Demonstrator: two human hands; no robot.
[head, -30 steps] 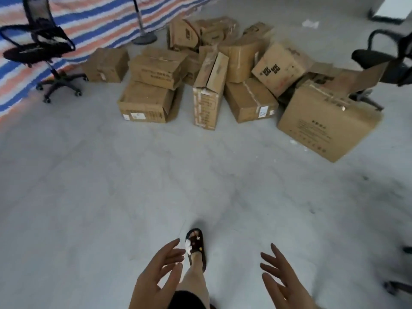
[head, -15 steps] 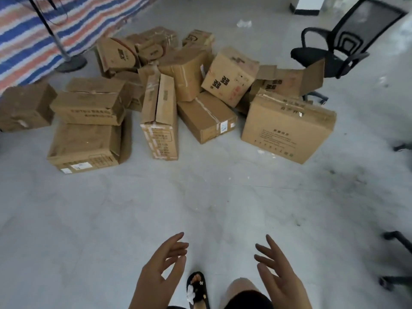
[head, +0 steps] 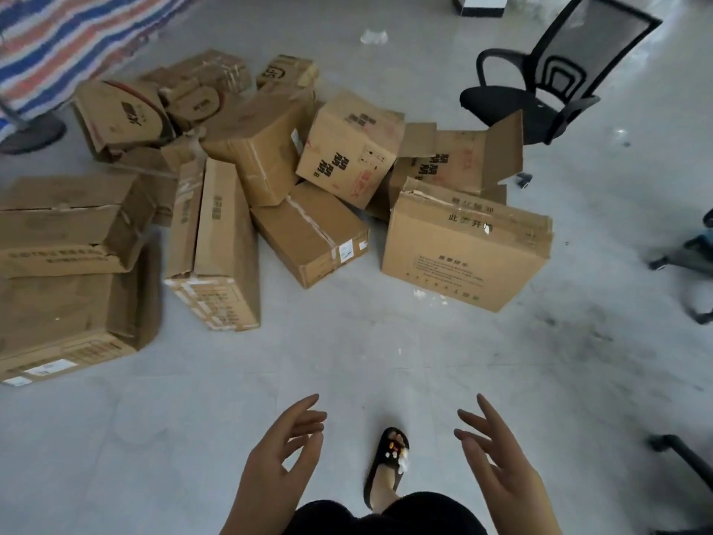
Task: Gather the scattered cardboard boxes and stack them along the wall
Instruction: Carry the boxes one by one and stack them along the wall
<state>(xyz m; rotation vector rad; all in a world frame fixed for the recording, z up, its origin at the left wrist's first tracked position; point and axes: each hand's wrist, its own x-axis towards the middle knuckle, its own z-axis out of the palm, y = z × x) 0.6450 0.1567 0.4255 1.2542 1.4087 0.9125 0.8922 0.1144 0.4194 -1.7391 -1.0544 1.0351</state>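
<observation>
Several brown cardboard boxes lie in a loose heap on the grey floor ahead of me. Nearest on the right stands a large box (head: 463, 252) with a torn top. A long box with shipping labels (head: 216, 249) lies on end at centre left. A flat taped box (head: 308, 233) lies between them. A tilted cube box (head: 347, 148) rests on the heap. Two stacked boxes (head: 65, 272) sit at the left edge. My left hand (head: 277, 465) and my right hand (head: 497, 465) hover low in front of me, fingers spread, holding nothing, well short of the boxes.
A black mesh office chair (head: 540, 94) stands right behind the heap at upper right. Other chair bases (head: 690, 256) show at the right edge. A striped tarp (head: 69, 36) hangs at upper left with a round stand base (head: 27, 133) below it. My sandalled foot (head: 387, 465) is forward.
I have walked closer and the view has swung right, so the boxes look larger and nearer. Both hands stay raised, spread and empty.
</observation>
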